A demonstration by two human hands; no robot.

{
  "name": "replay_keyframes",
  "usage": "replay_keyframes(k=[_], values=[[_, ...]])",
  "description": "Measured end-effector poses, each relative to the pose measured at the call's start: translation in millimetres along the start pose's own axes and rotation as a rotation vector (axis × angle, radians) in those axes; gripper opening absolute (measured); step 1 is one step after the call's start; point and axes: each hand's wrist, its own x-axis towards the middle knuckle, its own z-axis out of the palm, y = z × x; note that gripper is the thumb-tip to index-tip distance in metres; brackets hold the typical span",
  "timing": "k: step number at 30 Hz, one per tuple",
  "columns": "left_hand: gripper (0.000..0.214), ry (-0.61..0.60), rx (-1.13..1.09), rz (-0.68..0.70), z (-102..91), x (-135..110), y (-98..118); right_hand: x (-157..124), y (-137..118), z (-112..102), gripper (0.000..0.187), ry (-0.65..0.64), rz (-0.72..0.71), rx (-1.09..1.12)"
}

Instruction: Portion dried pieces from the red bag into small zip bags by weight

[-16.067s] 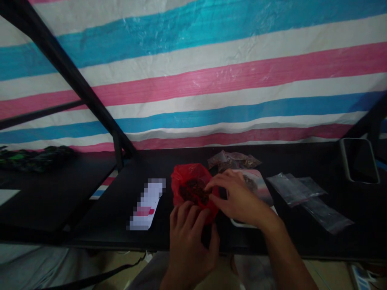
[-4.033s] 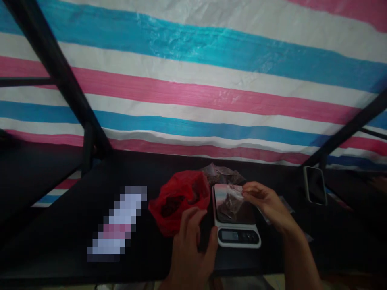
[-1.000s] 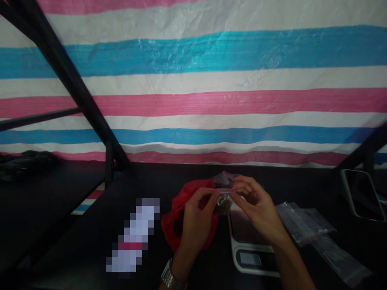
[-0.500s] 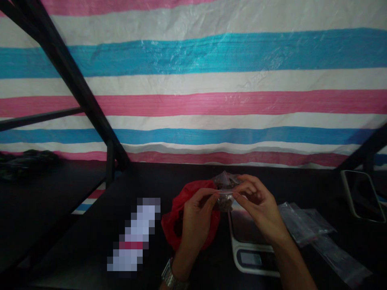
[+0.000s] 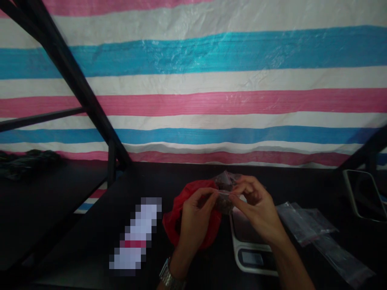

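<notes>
Between my two hands is a small clear zip bag with dark brown bits inside. My left hand pinches the left end of its top edge. With thumb and fingers closed, my right hand grips the right end of that edge. Behind it lies another filled zip bag, partly covered by my fingers. A red plastic bag stands open under my left hand, its contents mostly in shadow. Below my right hand sits a white digital scale, its display too dim to read.
Several flat clear zip bags lie right of the scale. A phone leans at the far right. A blurred-out pale strip lies on the black table. Dark frame bars stand before a striped sheet.
My right fingers have shifted slightly left along the zip bag's top edge. Both hands still hold the bag in nearly the same place.
</notes>
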Motion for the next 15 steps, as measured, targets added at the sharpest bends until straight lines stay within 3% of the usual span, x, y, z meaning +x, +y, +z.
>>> replay_keyframes(k=[6, 12, 15], values=[[0.017, -0.031, 0.049, 0.049, -1.2, -1.9, 3.3, 1.2, -3.1, 5.3, 0.04, -0.052, 0.018, 0.001], [0.01, -0.153, 0.083, 0.132, -2.4, -9.1, 0.7, -1.0, -7.1, 7.3, 0.039, -0.101, 0.014, 0.003], [0.008, -0.138, 0.087, 0.149, -5.3, -14.0, -3.9, -2.3, -6.6, 9.1, 0.034, -0.131, 0.03, 0.004]])
